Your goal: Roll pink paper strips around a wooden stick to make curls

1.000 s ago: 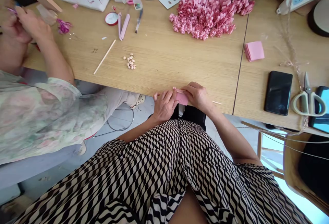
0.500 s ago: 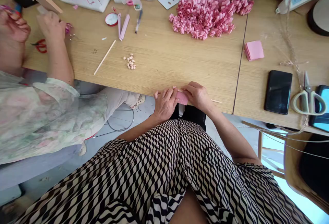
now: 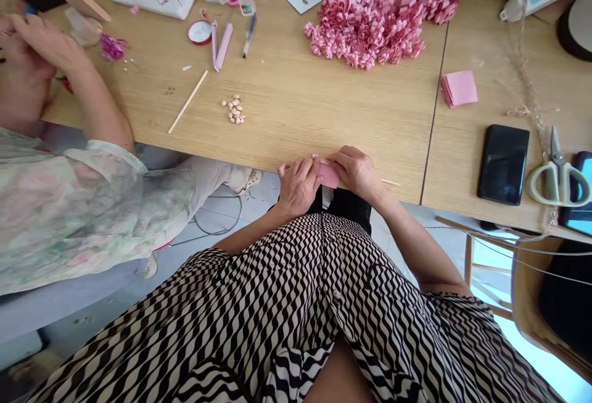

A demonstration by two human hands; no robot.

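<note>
A small pink piece is held between my two hands at the table's front edge. My left hand has its fingers closed on the piece's left side. From the other side my right hand pinches its upper right part. A thin pale stick shows just right of my right hand; whether it reaches into the fingers is hidden. Several small pale beads lie on the table to the left. A stack of pink squares sits to the right.
Curled pink paper is heaped at the back. A black phone and scissors lie right. A wooden stick and pen lie left. Another person's hands work at the far left.
The other person's hands have come together at the far left, uncovering a purple tassel-like piece. My hands and the pink piece look nearly the same; the view has shifted slightly.
</note>
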